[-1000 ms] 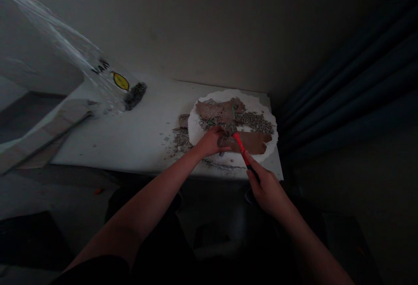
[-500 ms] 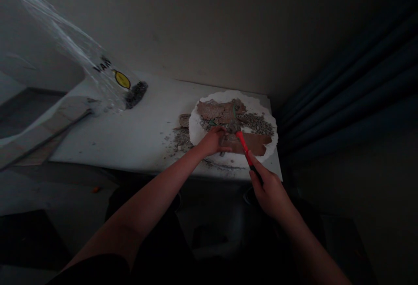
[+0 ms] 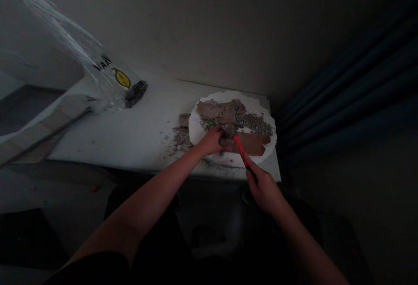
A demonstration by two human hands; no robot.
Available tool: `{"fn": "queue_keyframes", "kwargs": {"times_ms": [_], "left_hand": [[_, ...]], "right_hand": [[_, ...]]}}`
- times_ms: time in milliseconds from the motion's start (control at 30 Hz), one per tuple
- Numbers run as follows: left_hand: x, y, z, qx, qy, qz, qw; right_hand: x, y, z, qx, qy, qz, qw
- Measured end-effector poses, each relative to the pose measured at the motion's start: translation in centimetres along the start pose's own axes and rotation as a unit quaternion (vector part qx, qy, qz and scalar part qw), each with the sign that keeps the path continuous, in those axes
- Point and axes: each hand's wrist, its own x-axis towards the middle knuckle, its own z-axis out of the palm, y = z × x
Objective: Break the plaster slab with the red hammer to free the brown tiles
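My right hand (image 3: 265, 187) is wrapped around the black grip of a tool with a red and black handle (image 3: 241, 150). Its dark grey head is down among grey crumbs, and its exact shape is too dim to tell. My left hand (image 3: 211, 141) is curled beside the tool's head, thumb and fingers around something dark that I cannot make out. Both hands work over a white sheet with a ragged round edge (image 3: 197, 131). On it lie a brown strip (image 3: 251, 144), a cracked brownish slab (image 3: 214, 111) and a heap of grey gravel (image 3: 257, 123).
The sheet rests on a white table (image 3: 140, 137) against a wall. Loose crumbs (image 3: 183, 139) are scattered left of the sheet. A clear plastic bag (image 3: 107, 78) with a yellow mark and dark bits at its bottom stands further left. Dark curtain folds (image 3: 352, 76) hang at the right.
My right hand and the tool have shifted slightly left, bringing the tool's head closer to my left hand. My left hand has stayed in nearly the same place.
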Motion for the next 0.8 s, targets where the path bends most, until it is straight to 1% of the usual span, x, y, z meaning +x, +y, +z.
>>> {"fn": "queue_keyframes", "kwargs": {"times_ms": [100,200,267,333,367,400,467,500,533,600,633,667,700,733,800], "left_hand": [[0.0,0.2,-0.1,-0.006,-0.001,0.0,1.0],[0.0,0.5,-0.8,-0.032,0.003,0.003,0.999],[-0.3,0.3,-2.2,-0.061,0.034,-0.016,0.997],[-0.9,-0.4,-4.2,-0.068,0.085,-0.066,0.992],[-1.4,-0.9,-5.3,-0.053,0.105,-0.098,0.988],[-2.1,-1.4,-6.5,-0.025,0.117,-0.132,0.984],[-3.8,-2.8,-8.7,0.054,0.119,-0.196,0.972],[-4.8,-3.5,-9.4,0.097,0.106,-0.224,0.964],[-5.8,-4.2,-9.9,0.135,0.068,-0.246,0.957],[-7.6,-5.4,-9.8,0.183,-0.056,-0.272,0.943],[-8.5,-5.8,-9.3,0.195,-0.118,-0.274,0.934],[-9.2,-6.1,-8.5,0.203,-0.162,-0.272,0.927],[-9.8,-6.2,-7.6,0.206,-0.191,-0.267,0.922],[-10.2,-6.2,-6.6,0.205,-0.203,-0.252,0.924],[-10.9,-5.8,-4.9,0.206,-0.204,-0.22,0.931]], "right_hand": [[0.1,0.1,0.2,0.003,-0.016,0.001,1.0],[0.4,0.6,0.0,0.012,0.015,0.019,1.0],[0.7,1.3,-0.3,0.023,0.04,0.03,0.999],[1.1,2.2,-0.6,0.039,0.053,0.042,0.997],[1.2,2.7,-0.6,0.045,0.056,0.052,0.996],[1.4,3.2,-0.7,0.05,0.059,0.062,0.995],[1.6,3.8,-0.7,0.057,0.064,0.078,0.993],[1.8,4.1,-0.6,0.06,0.066,0.08,0.993],[1.8,4.2,-0.6,0.063,0.068,0.078,0.993],[2.0,4.3,-0.5,0.066,0.069,0.067,0.993],[2.0,4.4,-0.5,0.066,0.069,0.062,0.993],[2.0,4.4,-0.5,0.065,0.07,0.058,0.994],[2.0,4.4,-0.5,0.063,0.071,0.054,0.994],[2.0,4.4,-0.5,0.062,0.072,0.051,0.994],[2.0,4.4,-0.5,0.06,0.073,0.046,0.994]]}}
